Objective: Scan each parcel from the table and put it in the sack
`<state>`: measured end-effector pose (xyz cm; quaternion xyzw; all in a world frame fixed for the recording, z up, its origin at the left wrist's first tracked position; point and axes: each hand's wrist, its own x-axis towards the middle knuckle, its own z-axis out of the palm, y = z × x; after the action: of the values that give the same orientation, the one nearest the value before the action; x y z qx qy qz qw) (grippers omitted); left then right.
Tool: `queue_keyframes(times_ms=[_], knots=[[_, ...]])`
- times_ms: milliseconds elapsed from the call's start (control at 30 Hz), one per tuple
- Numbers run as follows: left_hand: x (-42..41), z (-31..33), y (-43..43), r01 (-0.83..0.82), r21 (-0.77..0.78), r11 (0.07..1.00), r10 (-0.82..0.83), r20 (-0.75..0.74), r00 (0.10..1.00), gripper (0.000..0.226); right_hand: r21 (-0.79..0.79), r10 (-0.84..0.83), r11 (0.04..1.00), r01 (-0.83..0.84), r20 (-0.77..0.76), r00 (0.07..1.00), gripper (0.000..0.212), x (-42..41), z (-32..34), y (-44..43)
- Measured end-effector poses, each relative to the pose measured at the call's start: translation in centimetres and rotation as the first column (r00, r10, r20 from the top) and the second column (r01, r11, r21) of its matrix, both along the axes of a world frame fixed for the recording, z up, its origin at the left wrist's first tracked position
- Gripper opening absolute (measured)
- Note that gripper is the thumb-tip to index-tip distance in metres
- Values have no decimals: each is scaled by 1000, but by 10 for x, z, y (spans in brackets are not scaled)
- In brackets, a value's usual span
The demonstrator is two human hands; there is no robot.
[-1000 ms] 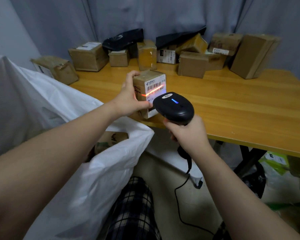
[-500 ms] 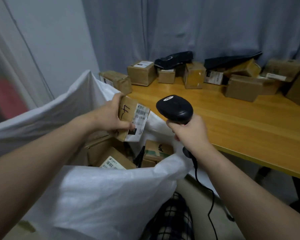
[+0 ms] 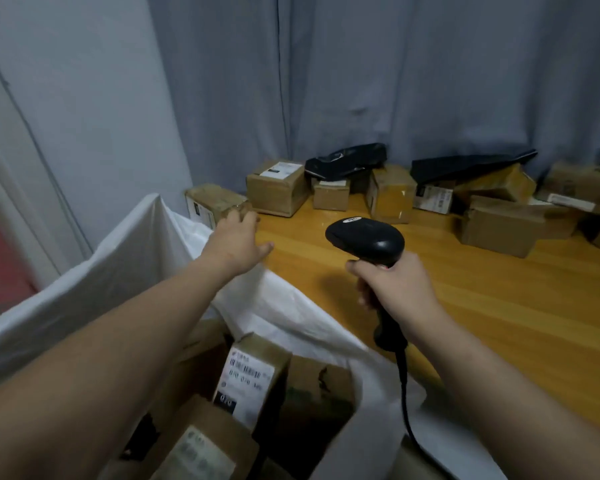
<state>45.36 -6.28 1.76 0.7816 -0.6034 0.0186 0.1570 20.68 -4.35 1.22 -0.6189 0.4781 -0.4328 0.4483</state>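
This is a small parcel-sorting corner set up in an ordinary room. Beyond both grips, brown cardboard parcels (image 3: 278, 187) with white shipping labels and flat black plastic mailer bags (image 3: 347, 161) crowd the far edge of an orange-brown wooden table (image 3: 499, 306). The right grip (image 3: 399, 287) holds a black corded handheld barcode scanner (image 3: 368, 240). Below the left grip (image 3: 237, 243), a large white woven sack (image 3: 118, 258) gapes, with more labelled cardboard boxes (image 3: 253, 372) inside. Grey curtains (image 3: 395, 81) and a plain pale wall (image 3: 84, 81) stand behind.

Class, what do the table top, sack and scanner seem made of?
The table top looks like varnished wood or laminate: grain lines, sheen. The sack seems white plastic, possibly woven: crisp folds. The scanner looks moulded black plastic: smooth, shiny.
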Motion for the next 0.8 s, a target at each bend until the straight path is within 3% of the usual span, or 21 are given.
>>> queue_keyframes(times_ms=[100,367,467,633,800], knots=[[20,-5,-58,-126,52,991,122,77,990,62,40,53,998,-52,-25,998,16,23,11,-49],[73,-22,-150,-328,185,927,329,23,944,76,143,26,989,-28,14,1000,17,61,-1,-129],[84,-29,-169,-321,267,909,280,181,943,75,201,21,979,-28,36,999,16,62,-12,-140],[80,-33,-163,-312,157,937,284,178,942,55,235,-14,972,-6,84,996,16,56,-19,-144],[23,-12,-134,-164,203,965,95,311,946,54,226,-30,974,4,112,993,18,32,-5,-127]])
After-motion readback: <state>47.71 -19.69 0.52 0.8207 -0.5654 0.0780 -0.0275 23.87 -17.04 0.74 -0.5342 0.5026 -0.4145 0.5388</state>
